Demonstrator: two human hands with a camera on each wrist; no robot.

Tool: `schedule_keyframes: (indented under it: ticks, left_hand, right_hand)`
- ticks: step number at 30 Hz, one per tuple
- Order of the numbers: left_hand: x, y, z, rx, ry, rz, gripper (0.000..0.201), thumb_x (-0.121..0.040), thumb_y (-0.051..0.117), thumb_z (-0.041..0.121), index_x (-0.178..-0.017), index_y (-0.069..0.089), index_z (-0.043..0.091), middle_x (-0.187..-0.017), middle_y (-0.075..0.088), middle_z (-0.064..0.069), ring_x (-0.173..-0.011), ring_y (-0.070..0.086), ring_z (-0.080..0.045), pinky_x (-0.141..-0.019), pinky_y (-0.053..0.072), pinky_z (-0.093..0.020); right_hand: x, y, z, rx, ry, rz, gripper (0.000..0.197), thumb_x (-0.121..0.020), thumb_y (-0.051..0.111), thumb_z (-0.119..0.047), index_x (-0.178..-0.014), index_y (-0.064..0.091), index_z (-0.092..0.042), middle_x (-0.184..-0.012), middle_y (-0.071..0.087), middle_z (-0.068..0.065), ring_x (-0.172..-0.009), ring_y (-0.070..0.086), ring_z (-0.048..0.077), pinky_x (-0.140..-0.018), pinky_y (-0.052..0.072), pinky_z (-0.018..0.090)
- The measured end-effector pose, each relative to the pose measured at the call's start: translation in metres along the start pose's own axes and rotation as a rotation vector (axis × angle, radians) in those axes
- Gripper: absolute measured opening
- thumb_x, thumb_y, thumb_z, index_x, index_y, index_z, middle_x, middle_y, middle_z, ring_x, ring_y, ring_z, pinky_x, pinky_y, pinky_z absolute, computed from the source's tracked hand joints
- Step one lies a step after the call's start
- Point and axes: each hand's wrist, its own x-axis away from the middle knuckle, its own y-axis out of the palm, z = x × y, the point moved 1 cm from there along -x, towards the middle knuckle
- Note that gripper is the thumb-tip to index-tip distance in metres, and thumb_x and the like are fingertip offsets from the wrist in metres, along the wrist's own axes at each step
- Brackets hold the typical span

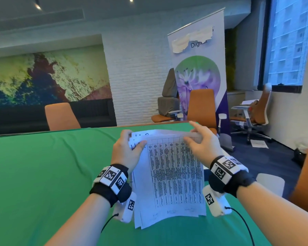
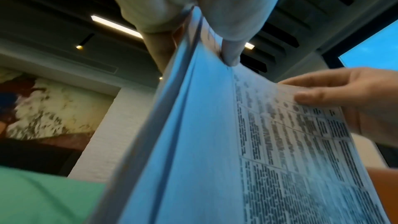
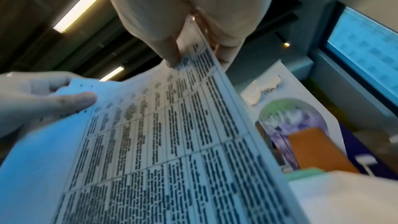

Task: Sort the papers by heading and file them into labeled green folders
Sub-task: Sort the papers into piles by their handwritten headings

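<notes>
A stack of white papers (image 1: 171, 176) printed with a dense table is held up above the green table (image 1: 43, 174). My left hand (image 1: 128, 148) grips the stack's top left corner, thumb on the front sheet. My right hand (image 1: 201, 141) pinches the top right edge of the front sheet, which is bent back at the top. In the left wrist view the left hand (image 2: 193, 28) clamps several sheets of the papers (image 2: 215, 142). In the right wrist view the right hand (image 3: 193, 40) pinches the top sheet of the papers (image 3: 161, 142). No green folder is in view.
Orange chairs (image 1: 60, 115) stand behind the table's far edge. A roll-up banner (image 1: 199, 71) and more chairs (image 1: 201, 105) stand at the right. A loose sheet (image 1: 259, 143) lies on the floor. The table's right edge runs close under my right forearm.
</notes>
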Motion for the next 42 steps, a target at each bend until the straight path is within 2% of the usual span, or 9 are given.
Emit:
schedule_keyframes:
  ticks: [3,9,14,16,21,25,27,35,42]
  left_hand:
    - [0.002,0.002,-0.014,0.152,-0.128,0.005,0.04,-0.08,0.069,0.036,-0.106,0.043,0.02,-0.104,0.054,-0.001,-0.096,0.054,-0.024,-0.081,0.044,-0.03]
    - [0.009,0.01,0.009,0.378,-0.078,0.151,0.034,-0.084,0.066,0.015,-0.106,0.041,0.023,-0.099,0.052,0.005,-0.087,0.055,-0.017,-0.079,0.044,-0.024]
    - [0.008,0.009,0.027,0.252,0.05,0.068,0.067,-0.081,0.071,0.022,-0.134,0.031,0.033,-0.121,0.047,0.001,-0.097,0.05,0.0,-0.081,0.045,-0.024]
    - [0.01,0.01,0.025,0.105,0.115,0.017,0.061,-0.081,0.071,0.024,-0.133,0.04,0.025,-0.12,0.046,0.001,-0.098,0.049,0.0,-0.081,0.04,-0.02]
    - [0.011,0.01,0.015,-0.013,0.143,0.079,0.025,-0.082,0.069,0.022,-0.102,0.063,0.008,-0.103,0.06,-0.006,-0.088,0.049,-0.012,-0.082,0.042,-0.027]
    - [0.014,0.006,0.009,0.078,0.181,0.06,0.033,-0.084,0.067,0.02,-0.116,0.06,0.014,-0.102,0.058,0.003,-0.091,0.049,-0.003,-0.082,0.035,-0.012]
    - [0.017,0.008,0.008,0.098,0.268,0.072,0.021,-0.083,0.067,0.014,-0.103,0.066,0.009,-0.095,0.062,0.002,-0.083,0.05,0.004,-0.076,0.035,-0.001]
    - [0.004,0.014,0.041,0.187,0.325,0.318,0.004,-0.08,0.069,0.007,-0.084,0.071,0.008,-0.077,0.063,0.007,-0.067,0.052,-0.003,-0.064,0.043,-0.009]
    - [0.02,0.021,0.03,0.093,0.003,0.205,0.04,-0.079,0.073,0.022,-0.115,0.059,0.01,-0.101,0.058,0.004,-0.093,0.05,-0.009,-0.083,0.039,-0.021]
  right_hand:
    - [0.011,0.006,0.011,-0.378,0.29,-0.075,0.055,-0.082,0.071,-0.017,-0.131,0.046,-0.018,-0.114,0.059,0.001,-0.093,0.062,0.017,-0.091,0.052,0.039]
    - [0.017,0.021,0.001,-0.255,0.166,-0.037,0.021,-0.09,0.06,-0.011,-0.111,0.058,-0.013,-0.098,0.068,0.002,-0.091,0.067,0.017,-0.083,0.056,0.04]
    - [0.013,0.017,-0.011,-0.216,0.051,0.075,0.071,-0.085,0.058,-0.001,-0.141,0.026,-0.03,-0.125,0.048,0.0,-0.106,0.055,0.016,-0.093,0.05,0.038]
    - [0.015,0.011,-0.012,-0.026,-0.001,0.062,0.082,-0.083,0.057,0.002,-0.146,0.018,-0.035,-0.122,0.039,-0.002,-0.09,0.05,0.011,-0.086,0.048,0.031]
    - [0.009,0.003,-0.005,0.185,-0.122,0.069,0.031,-0.087,0.054,0.0,-0.113,0.066,-0.011,-0.108,0.057,0.006,-0.096,0.056,0.018,-0.086,0.039,0.018]
    - [0.013,-0.002,-0.003,0.047,-0.099,0.073,0.028,-0.087,0.06,-0.004,-0.113,0.066,-0.011,-0.104,0.062,0.003,-0.085,0.055,0.002,-0.08,0.038,0.001]
    - [0.017,-0.001,-0.002,-0.063,-0.075,0.068,0.022,-0.087,0.061,-0.002,-0.108,0.068,-0.008,-0.102,0.064,0.005,-0.083,0.056,-0.006,-0.076,0.04,-0.003]
    - [0.014,0.005,-0.037,-0.105,-0.318,0.247,0.014,-0.082,0.065,0.0,-0.091,0.074,-0.007,-0.089,0.067,0.004,-0.082,0.063,0.01,-0.081,0.051,0.019]
    - [0.024,0.005,-0.008,-0.143,0.2,0.137,0.046,-0.087,0.066,-0.02,-0.13,0.049,-0.02,-0.108,0.052,-0.002,-0.092,0.052,0.01,-0.087,0.045,0.027]
